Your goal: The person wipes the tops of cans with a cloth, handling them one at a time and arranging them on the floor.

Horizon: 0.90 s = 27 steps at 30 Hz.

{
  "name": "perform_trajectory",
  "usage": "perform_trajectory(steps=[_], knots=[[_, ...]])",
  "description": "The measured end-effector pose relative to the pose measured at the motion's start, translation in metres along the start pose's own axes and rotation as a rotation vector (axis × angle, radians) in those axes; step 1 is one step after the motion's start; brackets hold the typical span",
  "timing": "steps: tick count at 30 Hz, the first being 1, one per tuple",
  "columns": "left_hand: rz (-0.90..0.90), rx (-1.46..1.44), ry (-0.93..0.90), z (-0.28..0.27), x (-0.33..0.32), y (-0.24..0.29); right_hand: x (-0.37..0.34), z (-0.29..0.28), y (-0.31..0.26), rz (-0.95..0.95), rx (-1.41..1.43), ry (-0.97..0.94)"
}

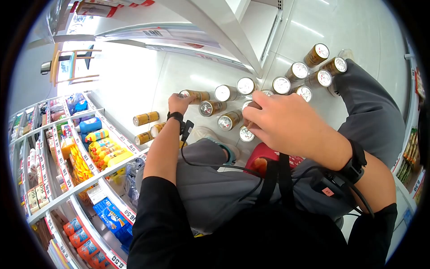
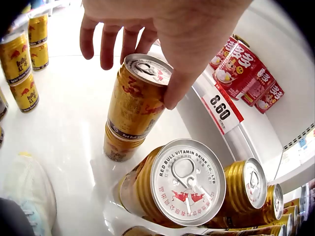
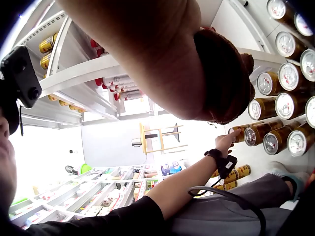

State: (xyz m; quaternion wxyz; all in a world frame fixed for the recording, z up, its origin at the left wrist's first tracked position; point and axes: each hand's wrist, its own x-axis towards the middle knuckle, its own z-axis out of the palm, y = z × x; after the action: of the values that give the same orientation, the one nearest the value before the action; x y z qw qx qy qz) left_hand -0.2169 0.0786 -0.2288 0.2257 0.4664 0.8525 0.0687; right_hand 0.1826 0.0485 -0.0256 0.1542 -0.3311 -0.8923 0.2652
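Note:
In the left wrist view, a gold Red Bull can [image 2: 135, 108] stands on another gold can [image 2: 119, 149]. My left hand [image 1: 179, 105] holds the upper one near its silver lid, thumb on the near side and fingers reaching round the far side. A larger-looking gold can [image 2: 189, 184] is close beside this pair. My right hand [image 1: 289, 123], over the near part of the can group, has its fingers curled round a dark brown cloth [image 3: 224, 73]. Several cans [image 1: 229, 120] stand around and below that hand, some partly hidden by it.
More cans [image 1: 318, 54] stand at the right near my leg, with a few stacks [image 1: 146, 118] off to the left. A white shelf unit [image 1: 215, 27] rises ahead. Divided bins of goods [image 1: 105, 150] line the left. My shoe [image 1: 206, 133] is close to the cans.

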Motion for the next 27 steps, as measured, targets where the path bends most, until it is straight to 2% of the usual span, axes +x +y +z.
perform_trajectory(steps=[3, 6, 12, 14, 15, 18, 22, 25, 27], knots=[[-0.004, 0.044, -0.017, -0.001, -0.002, -0.001, 0.001, 0.002, -0.002, -0.002, -0.019, -0.01], [0.007, 0.062, 0.051, 0.003, -0.004, -0.005, 0.003, 0.002, -0.003, -0.019, -0.012, 0.003], [0.058, 0.056, 0.021, 0.009, -0.006, -0.011, 0.008, 0.006, -0.005, -0.035, -0.001, -0.024], [0.102, 0.077, 0.045, 0.01, -0.01, -0.009, 0.01, 0.008, -0.006, -0.026, 0.001, -0.048], [0.168, 0.102, 0.084, 0.017, -0.002, -0.025, 0.012, 0.008, -0.006, -0.045, 0.002, -0.056], [0.165, 0.138, 0.113, -0.017, 0.007, -0.03, 0.015, 0.011, -0.008, -0.049, 0.039, -0.081], [-0.165, -0.004, -0.144, -0.13, 0.03, -0.051, 0.02, 0.008, -0.012, -0.031, 0.007, -0.144], [-0.273, 0.009, 0.014, -0.178, 0.021, -0.099, 0.022, 0.008, -0.015, 0.016, -0.037, -0.154], [-0.366, 0.009, -0.012, -0.191, 0.001, -0.132, 0.025, 0.01, -0.015, 0.005, -0.009, -0.168]])
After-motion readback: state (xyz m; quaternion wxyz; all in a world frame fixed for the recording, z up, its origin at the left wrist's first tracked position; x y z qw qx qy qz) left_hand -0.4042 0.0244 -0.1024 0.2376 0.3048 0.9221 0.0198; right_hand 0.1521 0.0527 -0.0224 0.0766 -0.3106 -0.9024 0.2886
